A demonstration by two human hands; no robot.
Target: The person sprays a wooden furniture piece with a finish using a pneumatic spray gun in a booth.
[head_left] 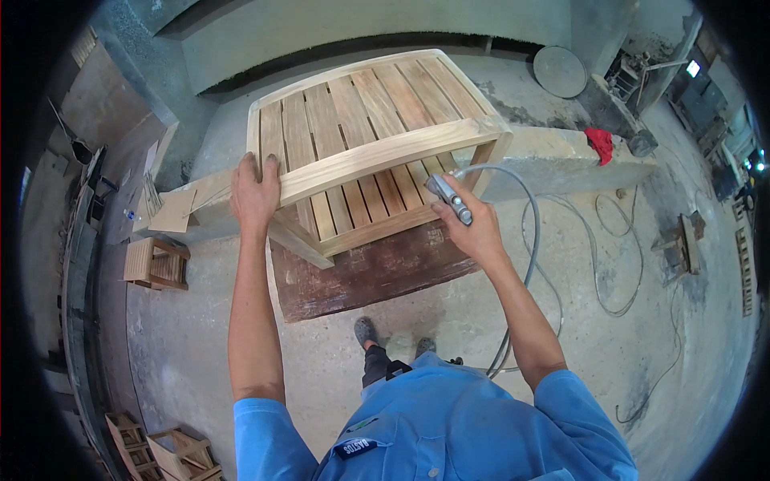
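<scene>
A slatted wooden table (353,120) with a lower slatted shelf (377,198) stands in front of me on a worn brown board (377,276). My left hand (257,192) grips its near left corner, fingers over the top edge. In my right hand (472,228) is a silver hand-held air tool (449,199), held close to the near side at the right, between top and shelf. A grey hose (533,216) loops near it and runs down by my right arm. The tool's exact kind and its tip are hard to make out.
A low concrete ledge (553,152) runs behind, with a red cloth (599,146) on its right end. Hose coils (597,264) lie on the right floor. Small wooden stools (156,263) stand at left. Cardboard (172,212) leans on the ledge; a round disc (560,72) stands behind.
</scene>
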